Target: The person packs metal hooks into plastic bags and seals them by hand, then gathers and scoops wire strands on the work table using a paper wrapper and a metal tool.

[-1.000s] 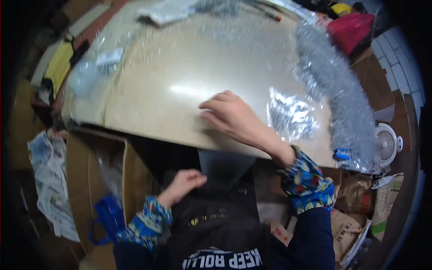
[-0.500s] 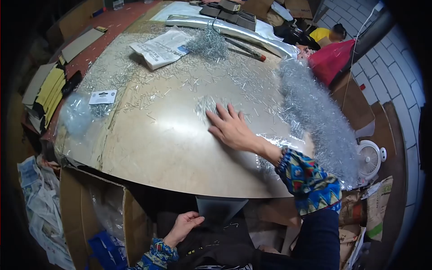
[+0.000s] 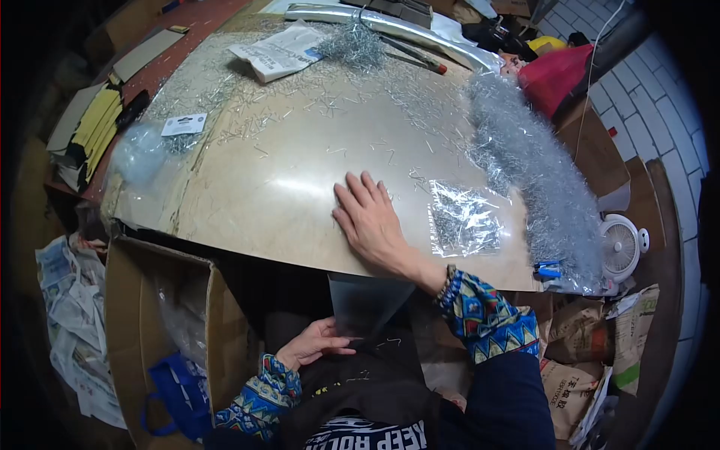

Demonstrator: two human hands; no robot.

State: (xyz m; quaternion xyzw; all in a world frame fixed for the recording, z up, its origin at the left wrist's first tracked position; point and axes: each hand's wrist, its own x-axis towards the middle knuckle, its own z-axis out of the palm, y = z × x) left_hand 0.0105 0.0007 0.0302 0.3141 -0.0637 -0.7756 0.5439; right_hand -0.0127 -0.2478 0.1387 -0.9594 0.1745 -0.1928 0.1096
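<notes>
My right hand (image 3: 371, 229) lies flat on the pale tabletop (image 3: 255, 217) near its front edge, fingers stretched forward. A few small bent wire pieces (image 3: 394, 197) show beside its fingers; anything under the palm is hidden. Below the table edge, my left hand (image 3: 319, 343) pinches the lower left side of a translucent plastic bag (image 3: 366, 300) that hangs at the edge above my lap. To the right of my right hand lies a clear pouch (image 3: 466, 221) filled with shiny wire pieces. A few loose bits lie on my dark apron (image 3: 360, 397).
A long heap of wire pieces (image 3: 525, 157) covers the right side, by a blue-handled tool (image 3: 549, 270) and a white fan (image 3: 621, 247). Farther back are folded newspaper (image 3: 277, 52) and a wire clump (image 3: 352, 46). A carded bag (image 3: 184, 124) lies left; a cardboard box (image 3: 161, 300) stands below.
My right hand has slid back toward the front edge, and the wire cluster at its fingertips has mostly gone from view. My left hand has shifted along the plastic bag. The view has tilted down.
</notes>
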